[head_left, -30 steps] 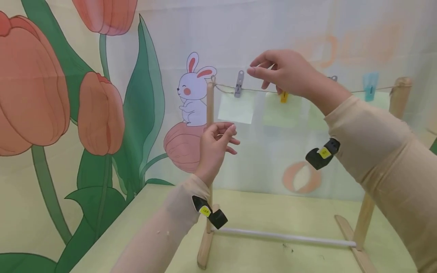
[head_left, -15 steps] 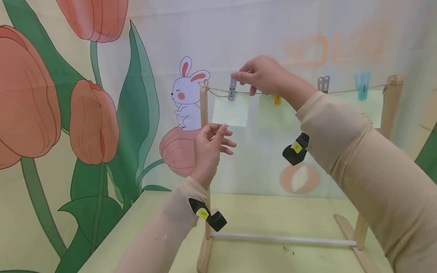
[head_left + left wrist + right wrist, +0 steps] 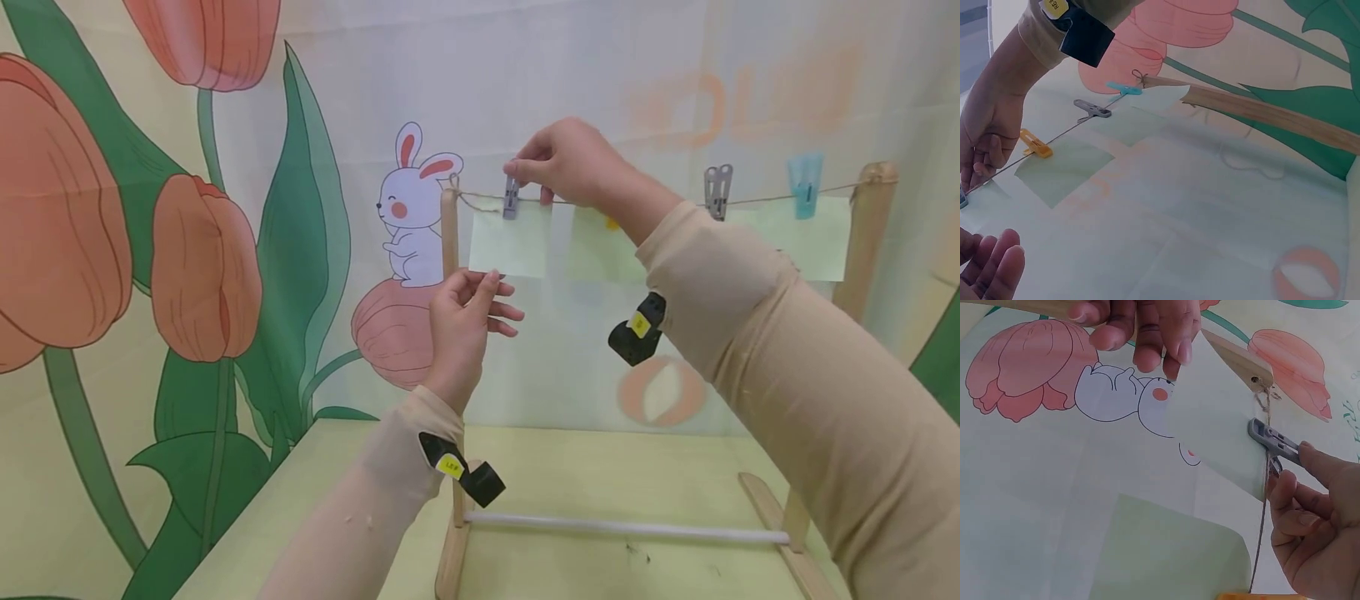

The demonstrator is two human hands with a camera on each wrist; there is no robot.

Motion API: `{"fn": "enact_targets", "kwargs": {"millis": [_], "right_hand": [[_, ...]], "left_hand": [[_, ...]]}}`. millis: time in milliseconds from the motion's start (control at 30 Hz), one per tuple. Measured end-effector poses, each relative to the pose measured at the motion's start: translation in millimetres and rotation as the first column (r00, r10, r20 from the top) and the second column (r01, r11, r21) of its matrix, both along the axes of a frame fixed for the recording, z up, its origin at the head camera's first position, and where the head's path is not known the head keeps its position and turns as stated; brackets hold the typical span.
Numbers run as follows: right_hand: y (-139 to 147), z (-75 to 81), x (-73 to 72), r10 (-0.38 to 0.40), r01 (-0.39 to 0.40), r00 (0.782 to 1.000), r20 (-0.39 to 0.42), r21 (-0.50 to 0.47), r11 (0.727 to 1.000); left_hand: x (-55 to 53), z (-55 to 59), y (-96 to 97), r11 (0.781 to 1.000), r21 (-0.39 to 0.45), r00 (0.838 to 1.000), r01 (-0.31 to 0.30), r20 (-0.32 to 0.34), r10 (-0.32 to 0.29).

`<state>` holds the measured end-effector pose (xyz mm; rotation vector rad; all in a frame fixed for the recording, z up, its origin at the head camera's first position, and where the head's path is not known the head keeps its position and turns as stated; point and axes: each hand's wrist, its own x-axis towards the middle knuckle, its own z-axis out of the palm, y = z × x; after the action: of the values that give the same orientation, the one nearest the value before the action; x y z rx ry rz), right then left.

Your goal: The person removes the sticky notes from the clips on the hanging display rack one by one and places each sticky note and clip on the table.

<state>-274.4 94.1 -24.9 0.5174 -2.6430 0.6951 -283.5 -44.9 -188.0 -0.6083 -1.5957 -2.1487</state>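
My right hand point(image 3: 573, 162) pinches the handle end of a grey clothespin point(image 3: 1275, 442) between thumb and fingers. The clothespin sits on the twine point(image 3: 1262, 531) at the top of the leftmost pale green paper sheet point(image 3: 517, 246). Below it, my left hand point(image 3: 461, 329) has thumb and index finger together at that sheet's lower edge. In the right wrist view the paper point(image 3: 1222, 419) partly hides the index finger, with the thumb in front. The other left fingers are loosely spread. From the left wrist view only the left fingertips point(image 3: 1000, 269) show.
Further sheets hang to the right under a yellow clothespin point(image 3: 1036, 144), another grey clothespin point(image 3: 717, 192) and a blue clothespin point(image 3: 806, 185). Wooden posts point(image 3: 450, 242) carry the twine; a white bar point(image 3: 622, 527) joins their feet. A printed backdrop point(image 3: 555, 67) stands behind.
My right hand has moved left from beside the grey clothespin and now pinches it. The view has shifted slightly. My left hand stays near the sheet's lower edge.
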Motion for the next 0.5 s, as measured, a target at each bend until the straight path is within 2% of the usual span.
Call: {"fn": "enact_targets", "kwargs": {"millis": [200,500], "right_hand": [[1.0,0.7,1.1,0.013,-0.012,1.0,0.01,-0.057,0.998],[2.6,0.6,0.4,-0.022,0.014,0.997,-0.067,-0.118,0.993]], "left_hand": [[-0.3,1.4,-0.5,1.0,0.01,1.0,0.006,-0.005,-0.006],[-2.7,2.1,-0.7,0.999,0.027,1.0,0.02,-0.006,-0.019]]}}
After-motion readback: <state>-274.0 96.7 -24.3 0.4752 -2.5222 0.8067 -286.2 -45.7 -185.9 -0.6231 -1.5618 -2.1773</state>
